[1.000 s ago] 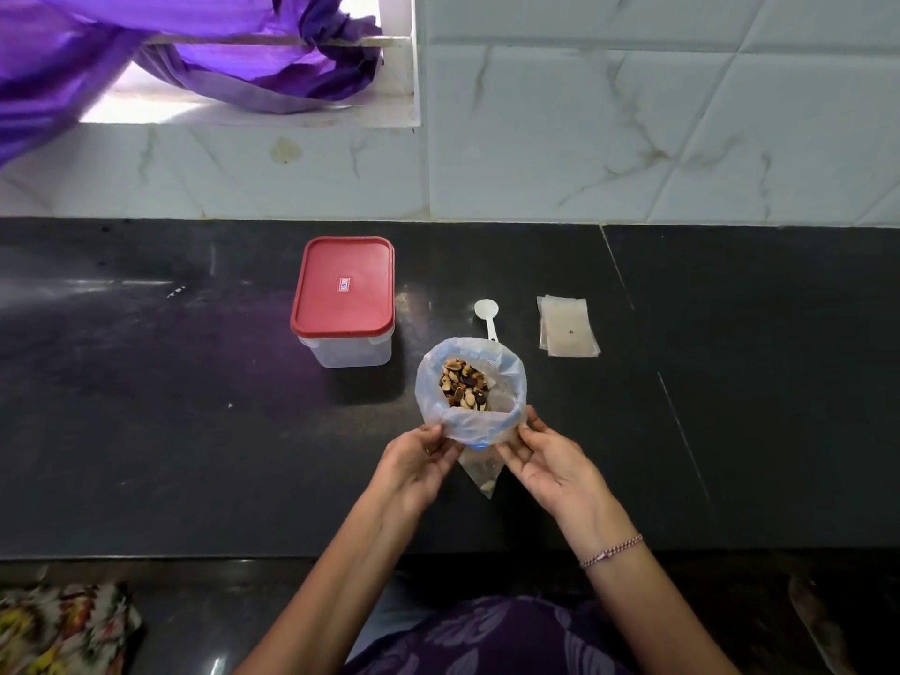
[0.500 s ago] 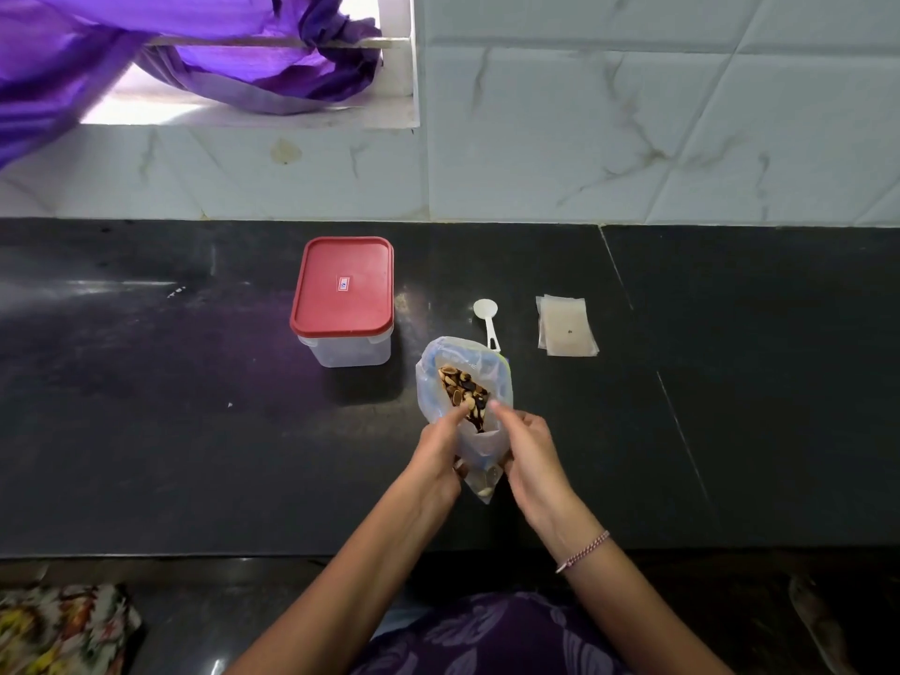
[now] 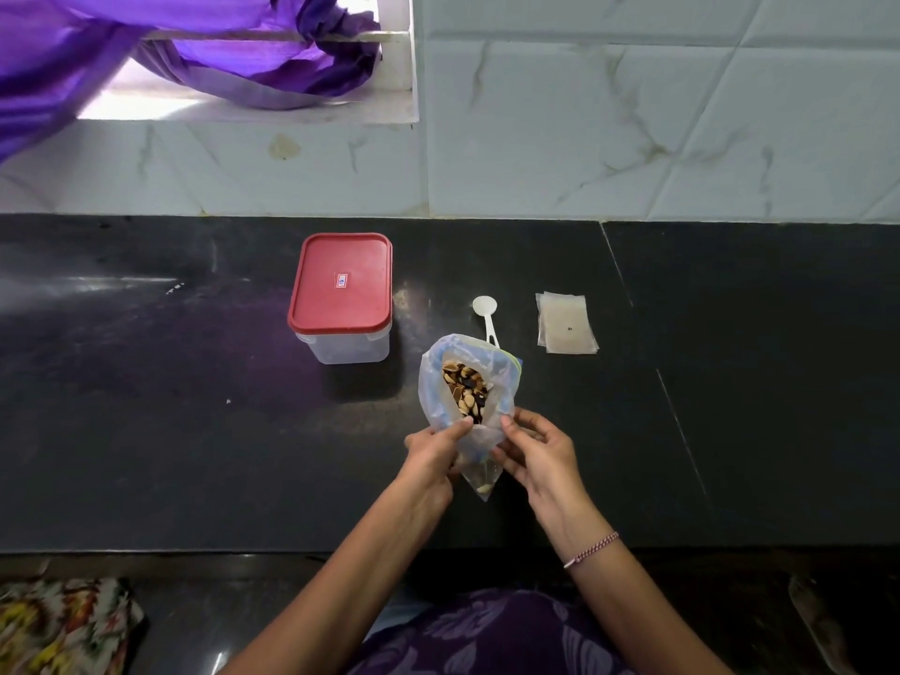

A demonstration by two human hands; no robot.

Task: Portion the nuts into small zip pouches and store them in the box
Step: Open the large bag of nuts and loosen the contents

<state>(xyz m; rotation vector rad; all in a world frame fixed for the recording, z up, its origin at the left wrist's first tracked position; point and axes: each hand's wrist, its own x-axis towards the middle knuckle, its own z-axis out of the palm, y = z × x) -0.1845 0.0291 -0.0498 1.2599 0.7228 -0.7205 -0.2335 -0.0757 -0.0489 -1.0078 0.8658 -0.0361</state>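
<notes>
At centre frame, nut bag (image 3: 433,377): one, mouth gaping, nuts (image 3: 465,389) showing inside
Left hand (image 3: 433,450): fingers curling, pinching the bag's near-left edge
Right hand (image 3: 540,448): fingers curling, pinching its near-right edge
Box (image 3: 341,285): one, wearing its red lid, sitting up-left of the bag
Spoon (image 3: 484,306): one, white, lying just behind the bag
Zip pouches (image 3: 567,324): one flat stack, count unclear, lying right of the spoon

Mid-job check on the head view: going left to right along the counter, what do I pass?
box with the red lid → bag of nuts → stack of small zip pouches. The white spoon and both hands overlap the bag, so they are left out.
</notes>
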